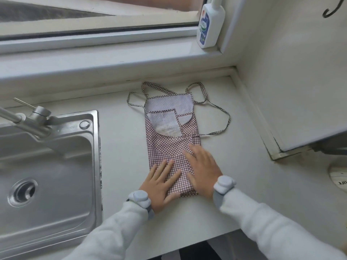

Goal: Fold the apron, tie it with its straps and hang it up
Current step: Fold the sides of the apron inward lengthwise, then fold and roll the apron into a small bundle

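A brown-and-white checked apron [170,145] lies on the white counter, folded lengthwise into a narrow strip, with a pale inner side showing at its far end. Its thin checked straps [223,117] loop loose on the counter beyond and to the right of it. My left hand [162,186] rests flat, fingers spread, on the apron's near left corner. My right hand [201,167] presses flat on the near right part. Neither hand grips the cloth. A dark metal hook [331,10] shows on the wall at the top right.
A steel sink [47,175] with a tap [28,117] fills the left. A white bottle [210,25] stands on the window sill at the back. A wall corner and a raised ledge [262,128] bound the counter on the right. The counter's front edge [197,239] is near my arms.
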Motion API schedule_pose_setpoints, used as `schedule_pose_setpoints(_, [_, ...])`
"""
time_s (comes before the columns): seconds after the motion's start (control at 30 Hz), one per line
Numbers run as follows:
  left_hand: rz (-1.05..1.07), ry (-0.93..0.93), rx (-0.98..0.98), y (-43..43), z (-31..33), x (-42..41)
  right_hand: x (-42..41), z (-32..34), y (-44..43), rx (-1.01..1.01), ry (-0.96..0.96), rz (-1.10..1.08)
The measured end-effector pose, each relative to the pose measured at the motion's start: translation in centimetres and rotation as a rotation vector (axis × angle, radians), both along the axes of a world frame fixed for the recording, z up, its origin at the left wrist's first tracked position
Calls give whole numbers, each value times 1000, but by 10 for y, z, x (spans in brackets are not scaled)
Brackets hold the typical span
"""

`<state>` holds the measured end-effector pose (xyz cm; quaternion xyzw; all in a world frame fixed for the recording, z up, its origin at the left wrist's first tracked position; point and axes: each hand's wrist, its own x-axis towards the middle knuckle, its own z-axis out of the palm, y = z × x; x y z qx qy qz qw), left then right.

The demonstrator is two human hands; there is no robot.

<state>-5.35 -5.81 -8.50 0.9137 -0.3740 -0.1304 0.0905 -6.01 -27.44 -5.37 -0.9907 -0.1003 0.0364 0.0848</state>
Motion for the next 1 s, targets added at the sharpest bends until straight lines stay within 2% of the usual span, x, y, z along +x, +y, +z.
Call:
schedule_pose_setpoints(0.07, [-9,-15,-24,1,-1,0,-12,-22,-9,-31,77,281])
schedule_pose_setpoints(0.2, [-155,16,-17,14,-2,3,-24,-27,-33,-47,196,441])
schedule_pose_setpoints(0.27, [-187,57,-2,17,3,5,-27,-19,-40,-55,187,512])
schedule_pose_setpoints(0.4, [-216,113,-13,23,10,7,-26,-31,-52,-56,13,684])
schedule_pose_setpoints(0.47, [-211,175,-41,30,11,9,-21,-27,-52,114,-2,600])
schedule_pose_setpoints(0.53, [-146,277,-123,32,20,13,-11,-5,-45,313,86,361])
schedule_pose_setpoints(0.6, [58,355,-251,29,32,19,4,7,-40,422,193,100])
schedule_pose_setpoints(0.7, [518,332,-440,19,42,37,27,13,-33,622,253,-213])
schedule_pose_setpoints(0.77, [724,433,-415,14,39,55,39,11,-32,777,321,-303])
schedule_pose_setpoints(0.87, [826,568,-398,9,30,76,55,6,-30,937,416,-362])
schedule_pose_setpoints(0.93, [857,539,-389,5,28,84,64,3,-30,1069,466,-437])
schedule_pose_setpoints(1.0, [886,487,-366,2,23,86,71,5,-27,1113,520,-474])
